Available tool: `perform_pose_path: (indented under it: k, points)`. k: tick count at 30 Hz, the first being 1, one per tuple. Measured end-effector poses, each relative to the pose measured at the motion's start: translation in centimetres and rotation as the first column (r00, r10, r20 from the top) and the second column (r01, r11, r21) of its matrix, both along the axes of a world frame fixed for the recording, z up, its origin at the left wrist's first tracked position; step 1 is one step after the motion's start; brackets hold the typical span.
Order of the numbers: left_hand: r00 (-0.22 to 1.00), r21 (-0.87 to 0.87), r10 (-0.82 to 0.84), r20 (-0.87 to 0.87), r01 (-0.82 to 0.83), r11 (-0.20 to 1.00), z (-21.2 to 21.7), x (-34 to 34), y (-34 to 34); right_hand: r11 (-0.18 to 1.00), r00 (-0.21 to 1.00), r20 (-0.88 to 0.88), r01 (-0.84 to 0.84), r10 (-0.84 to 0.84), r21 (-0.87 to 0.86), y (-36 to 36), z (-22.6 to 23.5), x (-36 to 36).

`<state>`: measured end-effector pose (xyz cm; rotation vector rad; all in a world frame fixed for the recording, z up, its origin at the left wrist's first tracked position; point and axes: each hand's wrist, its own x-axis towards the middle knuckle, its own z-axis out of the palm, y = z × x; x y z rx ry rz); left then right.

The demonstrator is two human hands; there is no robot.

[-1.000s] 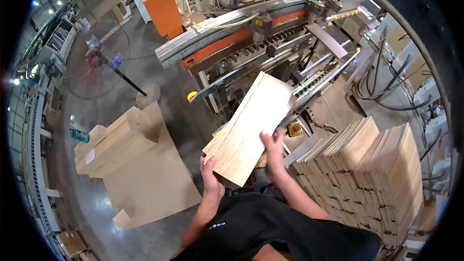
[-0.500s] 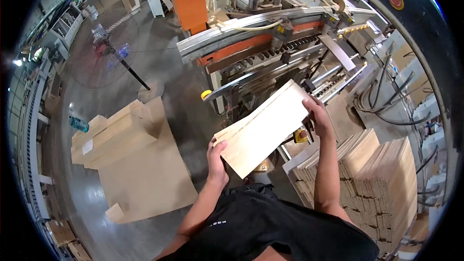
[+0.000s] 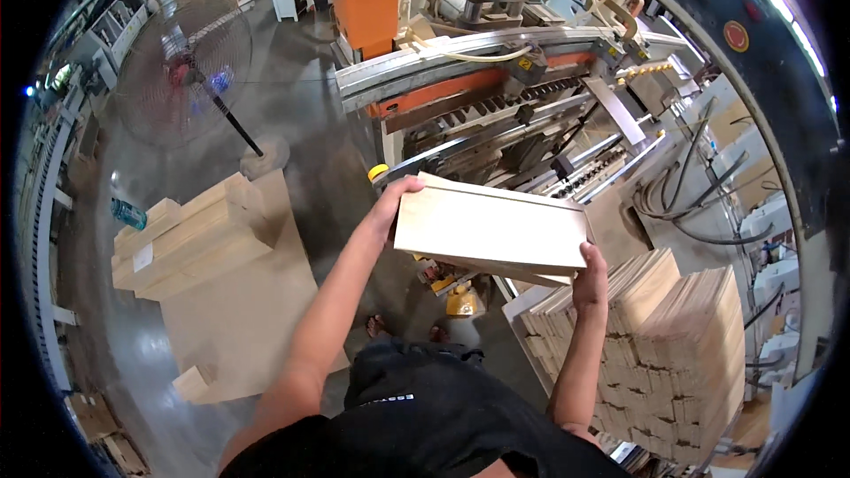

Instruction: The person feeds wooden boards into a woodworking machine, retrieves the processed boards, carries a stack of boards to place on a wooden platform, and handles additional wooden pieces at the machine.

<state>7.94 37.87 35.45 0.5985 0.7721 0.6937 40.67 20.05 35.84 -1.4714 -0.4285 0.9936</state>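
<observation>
A small stack of pale wooden boards is held up in front of me, with several edges showing unevenly below the top one. My left hand is closed on the stack's left end, thumb near its far corner. My right hand grips the right end, thumb on the near corner of the top board. The fingers under the boards are hidden. Just beyond the boards stands a long machine with a metal rail and clamps.
Tall stacks of similar boards stand at my right. On the left, more boards lie on a brown sheet, with a teal bottle by them. A floor fan is farther back. A control panel overhangs the upper right.
The boards have turned clockwise, from slanting up to the right to lying nearly crosswise. My left hand moved up and away from me; my right hand came lower, nearer to me.
</observation>
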Motion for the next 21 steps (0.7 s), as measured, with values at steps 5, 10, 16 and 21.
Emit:
perform_pose_path:
  k: [5,10,16,21]
  points:
    - [0.992,0.075,-0.115,-0.049,0.118,0.99,1.0,1.6,2.3,0.996,0.96,-0.276,0.064,-0.043,0.066,0.9,-0.2,0.4]
    - [0.988,0.125,-0.11,-0.112,0.123,0.984,0.7,2.5,3.9,0.999,0.996,-0.074,0.05,-0.049,0.012,1.3,0.3,-2.5]
    - [0.968,0.138,-0.206,-0.144,0.225,0.965,-1.8,0.4,4.8,0.98,0.988,-0.098,0.136,-0.122,0.145,-1.1,-0.7,-6.1]
    - [0.992,0.01,0.108,-0.062,-0.107,0.994,-6.2,-0.5,-0.7,0.962,0.975,-0.202,0.14,-0.092,0.236,-1.1,0.0,-8.9]
